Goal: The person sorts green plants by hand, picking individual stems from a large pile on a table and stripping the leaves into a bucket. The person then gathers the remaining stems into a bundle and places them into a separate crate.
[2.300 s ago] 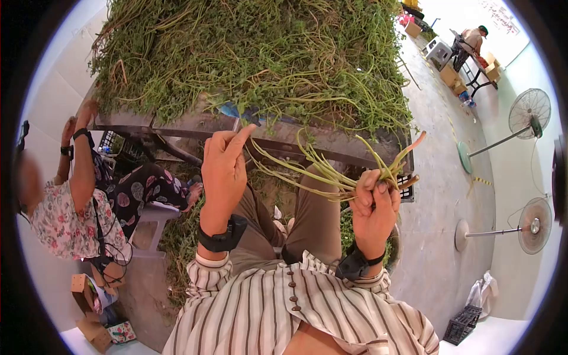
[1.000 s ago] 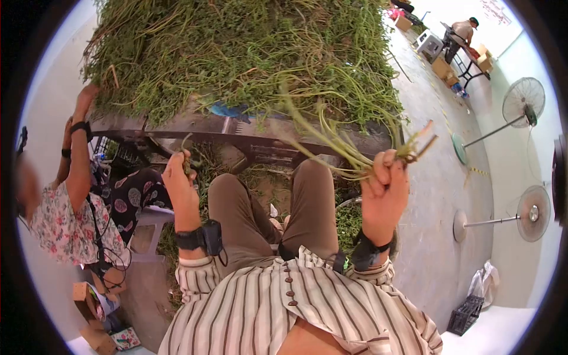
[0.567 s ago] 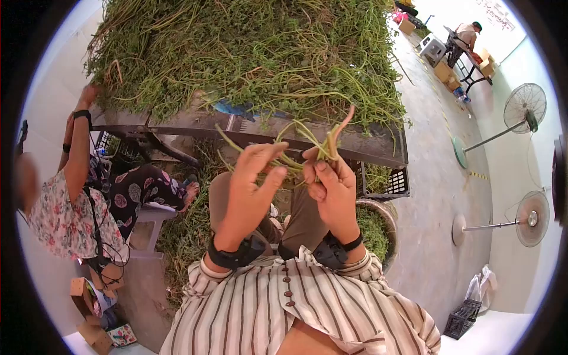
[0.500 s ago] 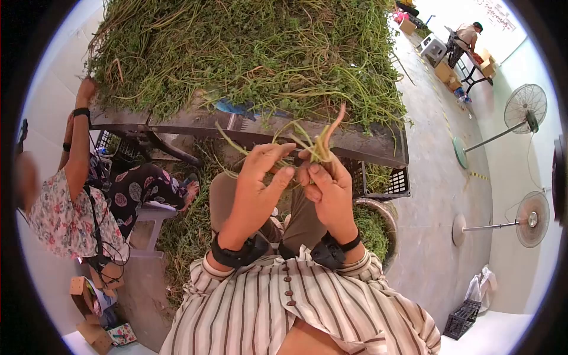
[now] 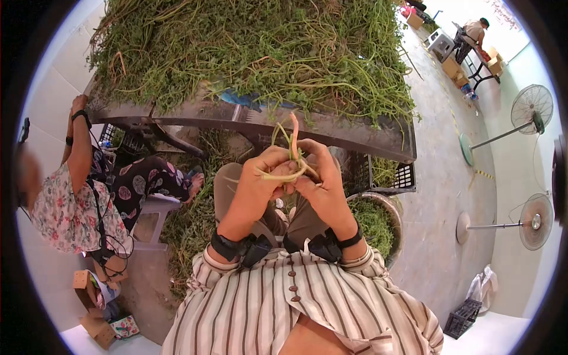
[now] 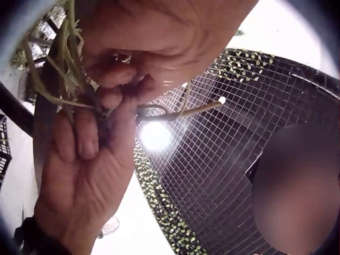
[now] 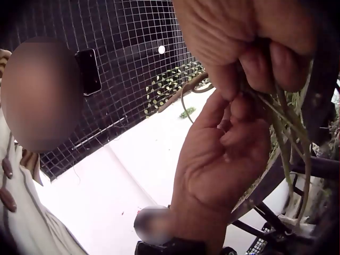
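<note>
Dark table (image 5: pixel 370 142) heaped with leafy greens (image 5: pixel 254 59) on the far side, and at its near side I see left hand (image 5: pixel 260 177) and right hand (image 5: pixel 324 186) both pinching a small bunch of stems (image 5: pixel 284 176) between them, neither nearer, reddish stalk (image 5: pixel 294 133) pointing up.

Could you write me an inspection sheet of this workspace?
Surface: dark brown table, heaped with tangled leafy green plants.
Job's things: thin green stalks, with one pinkish stalk.
Clutter: brown cardboard boxes and black plastic crate on the floor.
Hands: bare left hand and bare right hand grip the stalks together.
Cables: thin black cable against a seated person in a floral shirt.
Surroundings: two round, wire-caged standing fans at right.
</note>
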A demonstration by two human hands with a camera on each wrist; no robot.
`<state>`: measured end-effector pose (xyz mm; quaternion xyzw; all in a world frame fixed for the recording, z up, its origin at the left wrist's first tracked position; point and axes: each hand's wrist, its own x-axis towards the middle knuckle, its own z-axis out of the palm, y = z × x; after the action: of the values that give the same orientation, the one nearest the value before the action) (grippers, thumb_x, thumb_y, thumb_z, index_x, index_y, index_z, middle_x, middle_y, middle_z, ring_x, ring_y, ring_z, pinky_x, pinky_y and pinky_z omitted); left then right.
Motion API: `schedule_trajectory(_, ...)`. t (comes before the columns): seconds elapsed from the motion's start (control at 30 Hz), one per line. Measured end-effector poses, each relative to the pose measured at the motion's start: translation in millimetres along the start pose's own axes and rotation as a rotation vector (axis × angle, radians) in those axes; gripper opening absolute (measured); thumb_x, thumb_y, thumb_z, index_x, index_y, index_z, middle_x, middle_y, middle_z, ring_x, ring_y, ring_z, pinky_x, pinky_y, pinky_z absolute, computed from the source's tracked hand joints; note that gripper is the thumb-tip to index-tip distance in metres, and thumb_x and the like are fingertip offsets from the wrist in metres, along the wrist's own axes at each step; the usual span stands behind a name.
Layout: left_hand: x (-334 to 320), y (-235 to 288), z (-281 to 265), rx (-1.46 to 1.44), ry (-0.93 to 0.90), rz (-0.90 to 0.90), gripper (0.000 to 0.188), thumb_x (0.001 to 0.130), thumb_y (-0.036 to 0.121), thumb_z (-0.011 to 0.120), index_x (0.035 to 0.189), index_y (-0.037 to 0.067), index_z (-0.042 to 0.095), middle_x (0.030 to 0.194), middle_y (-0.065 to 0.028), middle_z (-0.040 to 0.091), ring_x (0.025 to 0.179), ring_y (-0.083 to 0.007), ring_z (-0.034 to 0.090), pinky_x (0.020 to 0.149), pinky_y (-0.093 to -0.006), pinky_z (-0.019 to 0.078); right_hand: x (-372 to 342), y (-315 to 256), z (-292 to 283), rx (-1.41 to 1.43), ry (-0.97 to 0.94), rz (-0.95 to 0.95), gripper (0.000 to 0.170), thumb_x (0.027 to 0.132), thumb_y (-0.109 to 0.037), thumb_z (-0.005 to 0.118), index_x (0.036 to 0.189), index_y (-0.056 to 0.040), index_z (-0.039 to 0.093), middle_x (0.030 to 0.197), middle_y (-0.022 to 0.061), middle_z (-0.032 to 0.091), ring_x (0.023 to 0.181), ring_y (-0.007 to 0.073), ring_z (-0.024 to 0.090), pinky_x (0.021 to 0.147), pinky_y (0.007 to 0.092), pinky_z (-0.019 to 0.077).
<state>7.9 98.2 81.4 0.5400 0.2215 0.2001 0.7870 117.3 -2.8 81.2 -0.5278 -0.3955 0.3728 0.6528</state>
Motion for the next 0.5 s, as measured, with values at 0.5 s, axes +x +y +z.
schedule_trajectory(0.5,-0.5,-3.5,-18.6,-0.206,0.168,0.165,0.016,0.095,0.014,0.041,0.084,0.005,0.049,0.085,-0.0038,0.049,0.073,-0.0114,0.046,0.067,-0.0251,0.0385,-0.1,2.8,-11.6,0.173,0.198,-0.059,0.023,0.097,-0.02,0.04,0.106,-0.0016,0.052,0.086,0.0067,0.063,0.043,0.0004,0.035,0.039,0.0155,0.0285)
